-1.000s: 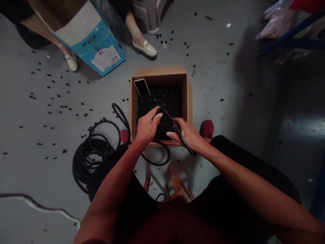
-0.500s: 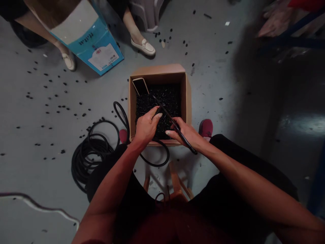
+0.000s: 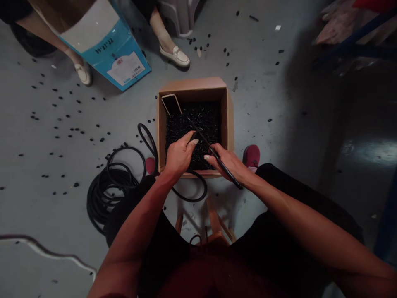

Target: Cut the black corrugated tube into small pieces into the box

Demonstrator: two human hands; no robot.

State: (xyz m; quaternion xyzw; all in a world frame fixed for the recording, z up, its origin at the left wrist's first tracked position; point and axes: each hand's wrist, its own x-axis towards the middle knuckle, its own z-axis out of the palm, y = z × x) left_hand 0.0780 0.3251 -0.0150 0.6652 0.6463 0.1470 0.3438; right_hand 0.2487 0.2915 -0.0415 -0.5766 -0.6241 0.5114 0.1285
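Note:
An open cardboard box [image 3: 228, 116] stands on the floor between my feet, full of small black cut pieces [image 3: 204, 120]. My left hand [image 3: 178, 155] is closed round the end of a black hose [image 3: 186, 194] over the box. My right hand [image 3: 228, 162] grips a long thin black tool [image 3: 214, 154] that slants across the box, its tip beside my left fingers. A phone [image 3: 172, 104] leans in the box's far left corner.
A coil of black hose [image 3: 108, 186] lies on the grey floor at the left. Small black bits are scattered around. Another person's legs and white shoes [image 3: 175, 56] stand beyond the box, beside a blue-and-white carton [image 3: 105, 45]. A wooden stool [image 3: 214, 223] is under me.
The view has shifted slightly. My right hand and the tool have edged a little toward my left hand; both hands stay over the box.

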